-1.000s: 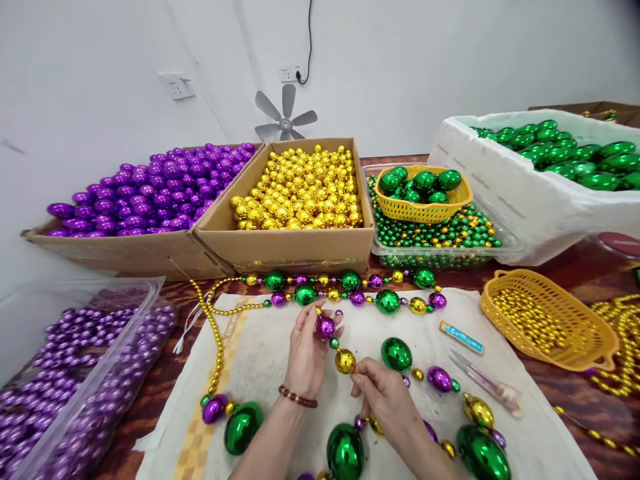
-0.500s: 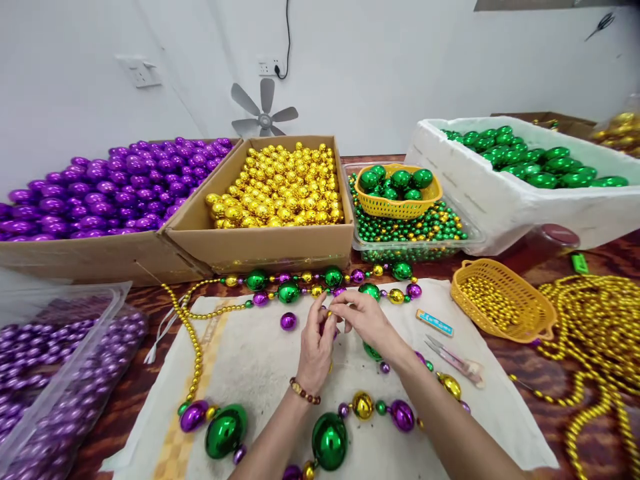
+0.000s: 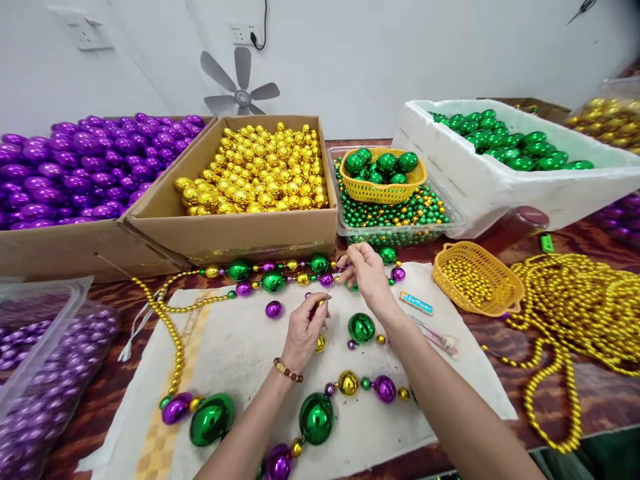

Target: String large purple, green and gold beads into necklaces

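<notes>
My left hand (image 3: pixel 303 328), with a beaded bracelet at the wrist, is closed in a pinch over the white cloth (image 3: pixel 225 353). Small beads show partly at its fingertips. Above and to the right, my right hand (image 3: pixel 366 275) pinches a thin pale thread (image 3: pixel 332 285) that stretches down to the left hand. Under my hands lie a big green bead (image 3: pixel 361 327), a small purple bead (image 3: pixel 352 345) and a gold bead (image 3: pixel 320 343). One purple bead (image 3: pixel 273 309) sits apart on the left. Strung beads, such as a large green bead (image 3: pixel 317 419), curve across the cloth's front.
Boxes of purple beads (image 3: pixel 115 157) and gold beads (image 3: pixel 260 173) stand behind. A yellow basket (image 3: pixel 383 193) rests on a clear tray of small beads. To the right are a foam box (image 3: pixel 480 200), another basket (image 3: pixel 500 307), snips (image 3: pixel 435 335) and gold bead strands (image 3: pixel 575 307).
My hands were together and have separated: the right moved up, the left a little down and left. Thread now shows between them. The whole view has shifted.
</notes>
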`<state>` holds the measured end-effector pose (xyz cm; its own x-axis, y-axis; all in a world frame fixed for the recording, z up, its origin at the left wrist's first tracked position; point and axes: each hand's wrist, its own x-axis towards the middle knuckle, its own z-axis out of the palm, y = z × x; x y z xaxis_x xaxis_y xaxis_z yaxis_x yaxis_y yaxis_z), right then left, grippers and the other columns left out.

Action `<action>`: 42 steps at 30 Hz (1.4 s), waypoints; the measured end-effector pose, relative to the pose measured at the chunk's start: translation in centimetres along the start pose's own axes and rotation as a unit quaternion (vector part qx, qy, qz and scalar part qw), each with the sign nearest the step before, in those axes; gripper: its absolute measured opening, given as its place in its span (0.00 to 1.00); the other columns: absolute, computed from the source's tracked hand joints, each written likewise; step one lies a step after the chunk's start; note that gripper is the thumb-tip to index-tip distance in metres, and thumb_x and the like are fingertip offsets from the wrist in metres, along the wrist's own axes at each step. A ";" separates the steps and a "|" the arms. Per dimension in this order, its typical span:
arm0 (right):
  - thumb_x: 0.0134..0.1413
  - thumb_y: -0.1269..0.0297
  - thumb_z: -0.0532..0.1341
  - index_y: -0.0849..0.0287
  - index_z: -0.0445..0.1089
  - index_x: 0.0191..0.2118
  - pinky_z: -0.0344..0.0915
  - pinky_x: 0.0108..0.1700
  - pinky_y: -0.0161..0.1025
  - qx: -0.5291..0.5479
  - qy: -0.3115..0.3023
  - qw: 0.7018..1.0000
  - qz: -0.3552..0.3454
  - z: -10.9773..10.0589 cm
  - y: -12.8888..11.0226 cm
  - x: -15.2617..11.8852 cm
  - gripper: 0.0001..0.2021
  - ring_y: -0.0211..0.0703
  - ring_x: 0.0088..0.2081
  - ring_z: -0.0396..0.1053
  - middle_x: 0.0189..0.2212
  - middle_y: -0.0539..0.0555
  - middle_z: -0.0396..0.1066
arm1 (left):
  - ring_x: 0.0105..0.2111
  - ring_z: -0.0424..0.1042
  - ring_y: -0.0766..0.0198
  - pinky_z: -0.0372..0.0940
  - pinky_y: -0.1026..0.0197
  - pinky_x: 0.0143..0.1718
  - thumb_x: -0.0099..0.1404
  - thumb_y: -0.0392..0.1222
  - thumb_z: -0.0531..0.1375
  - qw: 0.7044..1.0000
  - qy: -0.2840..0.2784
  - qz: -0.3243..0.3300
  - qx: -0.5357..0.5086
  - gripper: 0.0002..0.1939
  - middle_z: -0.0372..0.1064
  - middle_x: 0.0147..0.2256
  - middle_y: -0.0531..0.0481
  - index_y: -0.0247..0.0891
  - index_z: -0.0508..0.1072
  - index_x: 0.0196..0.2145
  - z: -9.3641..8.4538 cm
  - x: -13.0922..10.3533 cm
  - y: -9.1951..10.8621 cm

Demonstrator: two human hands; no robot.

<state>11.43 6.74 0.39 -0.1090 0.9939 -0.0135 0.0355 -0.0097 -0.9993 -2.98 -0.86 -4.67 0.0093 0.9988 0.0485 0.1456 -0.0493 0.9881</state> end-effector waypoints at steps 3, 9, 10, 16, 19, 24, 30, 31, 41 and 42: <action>0.58 0.51 0.55 0.59 0.65 0.36 0.62 0.20 0.28 0.049 -0.073 0.996 0.020 -0.2 0.6 -0.8 0.15 0.37 0.26 0.72 0.30 0.53 0.73 | 0.23 0.62 0.67 0.56 0.67 0.26 0.64 0.44 0.57 1.000 -0.001 -0.007 -0.011 0.10 0.65 0.24 0.54 0.38 0.74 0.39 0.1 0.6 0.3; 0.57 0.52 0.57 0.58 0.64 0.34 0.56 0.15 0.24 0.107 -0.077 0.991 0.034 -0.3 2.2 -1.8 0.13 0.32 0.19 0.71 0.28 0.50 0.74 | 0.23 0.63 0.67 0.57 0.66 0.27 0.64 0.44 0.57 0.999 -0.047 -0.017 -0.011 0.09 0.67 0.24 0.53 0.38 0.73 0.34 0.3 0.9 0.8; 0.59 0.51 0.54 0.57 0.62 0.35 0.56 0.14 0.24 0.116 -0.067 0.990 0.035 -0.4 2.2 -1.6 0.14 0.32 0.18 0.70 0.28 0.49 0.74 | 0.23 0.63 0.67 0.57 0.66 0.27 0.64 0.44 0.56 0.998 -0.053 -0.019 -0.010 0.09 0.67 0.24 0.53 0.38 0.73 0.34 0.3 0.9 0.9; 0.52 0.54 0.62 0.58 0.65 0.36 0.69 0.21 0.29 0.139 -0.113 0.983 0.046 -0.8 1.1 -1.2 0.13 0.38 0.26 0.74 0.29 0.51 0.74 | 0.22 0.64 0.67 0.59 0.66 0.26 0.65 0.44 0.56 0.998 -0.060 -0.018 0.007 0.09 0.68 0.26 0.53 0.38 0.73 0.37 0.0 1.0 1.7; 0.54 0.53 0.60 0.58 0.63 0.34 0.64 0.17 0.26 0.132 -0.120 0.982 0.061 -1.1 0.9 -1.3 0.13 0.35 0.22 0.72 0.28 0.50 0.74 | 0.23 0.64 0.67 0.58 0.66 0.26 0.64 0.43 0.56 0.997 -0.074 -0.013 0.023 0.08 0.69 0.25 0.53 0.38 0.73 0.35 0.1 1.0 2.2; 0.60 0.53 0.54 0.56 0.60 0.38 0.64 0.15 0.25 0.112 -0.143 0.981 0.075 -1.5 -0.2 -1.6 0.11 0.34 0.17 0.70 0.19 0.44 0.69 | 0.24 0.66 0.66 0.59 0.66 0.26 0.65 0.44 0.55 0.996 -0.085 -0.015 0.029 0.10 0.70 0.27 0.52 0.38 0.73 0.38 0.3 0.6 2.9; 0.57 0.62 0.58 0.59 0.65 0.33 0.68 0.19 0.29 0.113 -0.191 0.973 0.066 -1.9 -2.0 -2.1 0.06 0.34 0.20 0.70 0.22 0.46 0.68 | 0.25 0.66 0.67 0.59 0.66 0.28 0.67 0.44 0.54 0.996 -0.072 0.000 0.051 0.11 0.70 0.29 0.52 0.39 0.72 0.41 -0.2 0.3 3.3; 0.58 0.62 0.57 0.59 0.65 0.33 0.66 0.17 0.27 0.106 -0.182 0.976 0.051 -2.0 -2.6 -2.1 0.07 0.32 0.18 0.67 0.20 0.44 0.66 | 0.26 0.67 0.66 0.60 0.65 0.29 0.67 0.45 0.54 0.996 -0.071 0.001 0.052 0.11 0.70 0.30 0.51 0.39 0.72 0.42 -0.2 0.2 3.3; 0.66 0.65 0.48 0.59 0.64 0.35 0.48 0.20 0.20 0.100 -0.069 0.982 -0.144 -4.1 -13.4 -2.1 0.11 0.19 0.14 0.54 0.19 0.39 0.52 | 0.39 0.70 0.62 0.62 0.62 0.41 0.69 0.44 0.52 1.000 -0.013 0.016 -0.001 0.11 0.70 0.38 0.47 0.41 0.69 0.46 0.8 -1.7 3.3; 0.66 0.64 0.47 0.59 0.64 0.35 0.47 0.20 0.20 0.104 -0.063 0.981 -0.154 -4.0 -13.8 -2.0 0.11 0.18 0.14 0.54 0.19 0.39 0.52 | 0.40 0.70 0.62 0.62 0.62 0.42 0.69 0.44 0.52 1.000 -0.005 0.012 -0.008 0.11 0.70 0.39 0.47 0.41 0.68 0.46 0.9 -2.0 3.2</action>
<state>15.13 5.32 14.34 -0.2059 0.9320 0.2983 -0.2193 0.2531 -0.9422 -1.61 -2.97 -1.72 0.0226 0.9972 0.0710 0.1286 -0.0733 0.9890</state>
